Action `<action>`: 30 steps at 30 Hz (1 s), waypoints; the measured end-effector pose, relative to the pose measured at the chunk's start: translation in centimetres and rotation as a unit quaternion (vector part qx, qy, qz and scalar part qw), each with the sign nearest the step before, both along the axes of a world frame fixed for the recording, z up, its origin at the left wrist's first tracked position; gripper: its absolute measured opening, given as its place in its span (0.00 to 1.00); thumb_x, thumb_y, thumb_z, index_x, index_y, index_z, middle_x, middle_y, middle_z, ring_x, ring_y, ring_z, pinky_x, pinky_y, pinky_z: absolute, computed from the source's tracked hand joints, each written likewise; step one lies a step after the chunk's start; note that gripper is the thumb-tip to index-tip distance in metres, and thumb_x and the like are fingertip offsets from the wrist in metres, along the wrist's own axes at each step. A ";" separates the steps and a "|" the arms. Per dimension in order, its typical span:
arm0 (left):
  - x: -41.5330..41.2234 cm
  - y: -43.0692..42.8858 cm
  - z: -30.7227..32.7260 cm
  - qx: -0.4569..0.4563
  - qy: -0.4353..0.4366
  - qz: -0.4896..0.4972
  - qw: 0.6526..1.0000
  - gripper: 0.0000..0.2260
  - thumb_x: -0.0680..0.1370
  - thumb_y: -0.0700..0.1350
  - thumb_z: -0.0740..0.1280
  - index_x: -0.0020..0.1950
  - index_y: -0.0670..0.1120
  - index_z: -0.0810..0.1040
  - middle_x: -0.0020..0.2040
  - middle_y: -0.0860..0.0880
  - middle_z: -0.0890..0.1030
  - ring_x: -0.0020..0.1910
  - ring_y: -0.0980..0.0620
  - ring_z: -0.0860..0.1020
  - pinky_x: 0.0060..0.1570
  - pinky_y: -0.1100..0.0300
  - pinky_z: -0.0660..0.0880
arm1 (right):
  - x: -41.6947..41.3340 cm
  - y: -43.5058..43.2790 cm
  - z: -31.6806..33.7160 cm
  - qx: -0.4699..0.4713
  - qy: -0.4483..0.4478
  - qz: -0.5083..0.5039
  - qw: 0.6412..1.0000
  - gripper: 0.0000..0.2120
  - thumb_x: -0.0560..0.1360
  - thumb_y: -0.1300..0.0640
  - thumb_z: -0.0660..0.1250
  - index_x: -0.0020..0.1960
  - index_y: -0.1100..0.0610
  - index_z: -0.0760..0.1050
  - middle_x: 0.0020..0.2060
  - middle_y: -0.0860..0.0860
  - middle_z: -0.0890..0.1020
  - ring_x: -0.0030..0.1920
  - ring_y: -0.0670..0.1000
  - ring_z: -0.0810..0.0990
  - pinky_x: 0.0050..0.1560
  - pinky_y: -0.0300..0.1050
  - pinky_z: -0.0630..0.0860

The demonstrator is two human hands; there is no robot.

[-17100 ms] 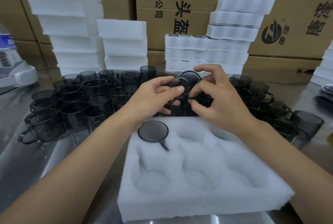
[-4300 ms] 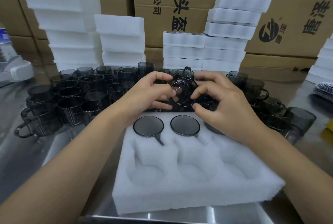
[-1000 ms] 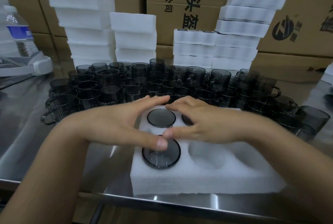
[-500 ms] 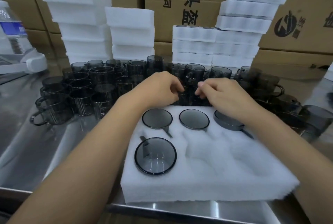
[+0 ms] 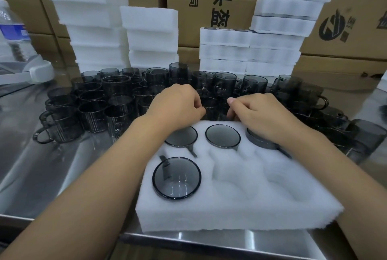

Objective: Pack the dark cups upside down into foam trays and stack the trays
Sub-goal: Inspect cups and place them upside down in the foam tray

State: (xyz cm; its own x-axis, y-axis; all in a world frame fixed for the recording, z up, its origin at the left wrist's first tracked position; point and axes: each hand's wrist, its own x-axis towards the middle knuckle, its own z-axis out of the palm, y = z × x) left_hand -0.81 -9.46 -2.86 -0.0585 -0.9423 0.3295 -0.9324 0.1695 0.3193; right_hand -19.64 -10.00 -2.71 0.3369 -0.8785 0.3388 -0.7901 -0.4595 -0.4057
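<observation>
In the foam tray (image 5: 261,203), the lower-centre and lower-right pockets lay open from above; upturned cups (image 5: 177,178) plugged the other four. Steel table (image 5: 52,165) at lower left offered a clear approach. Loose dark cups (image 5: 94,111) crowded mid-frame behind the tray, backed by stacked foam trays (image 5: 150,35).

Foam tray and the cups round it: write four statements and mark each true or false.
1. Four cups sit upside down in the foam tray. True.
2. The front-middle slot holds a cup. False: that pocket is empty.
3. The left hand and right hand both reach the loose cups behind the tray. True.
4. A water container stands at far right. False: the bottle stands at far left.
</observation>
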 end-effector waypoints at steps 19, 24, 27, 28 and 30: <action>0.2 0.6 -0.3 -0.078 0.155 -0.108 0.979 0.32 0.69 0.57 0.74 0.71 0.57 0.68 0.52 0.62 0.78 0.48 0.59 0.75 0.50 0.63 0.73 | -0.5 0.1 -0.2 -0.154 -0.169 0.039 0.973 0.07 0.75 0.60 0.68 0.40 0.49 0.77 0.38 0.40 0.77 0.39 0.35 0.75 0.43 0.25 0.66; 0.0 0.7 0.0 -0.027 0.311 -0.160 0.936 0.24 0.71 0.52 0.74 0.66 0.56 0.73 0.43 0.57 0.83 0.43 0.63 0.80 0.44 0.70 0.72 | -0.5 0.6 -0.1 -0.217 -0.169 0.091 0.957 0.06 0.74 0.58 0.66 0.45 0.59 0.80 0.45 0.47 0.80 0.42 0.41 0.77 0.45 0.36 0.73; 0.0 1.0 0.7 0.032 0.408 -0.190 0.892 0.22 0.71 0.51 0.69 0.64 0.50 0.76 0.42 0.49 0.86 0.42 0.54 0.84 0.42 0.62 0.78 | -0.6 0.7 -0.1 -0.242 -0.147 0.101 0.954 0.06 0.74 0.57 0.65 0.46 0.58 0.80 0.53 0.46 0.77 0.46 0.45 0.78 0.49 0.40 0.74; 0.0 1.0 0.9 0.059 0.449 -0.198 0.869 0.21 0.72 0.51 0.68 0.64 0.49 0.76 0.43 0.47 0.86 0.42 0.51 0.84 0.40 0.62 0.79 | -0.7 0.7 0.0 -0.245 -0.146 0.102 0.953 0.06 0.74 0.57 0.65 0.46 0.57 0.79 0.55 0.45 0.76 0.49 0.45 0.77 0.49 0.38 0.73; -0.1 1.2 1.2 0.096 0.514 -0.204 0.827 0.17 0.76 0.50 0.66 0.64 0.48 0.75 0.43 0.43 0.85 0.42 0.47 0.85 0.37 0.62 0.79 | -0.8 0.6 0.0 -0.246 -0.151 0.105 0.952 0.06 0.74 0.56 0.66 0.47 0.56 0.79 0.58 0.45 0.74 0.52 0.45 0.76 0.47 0.34 0.71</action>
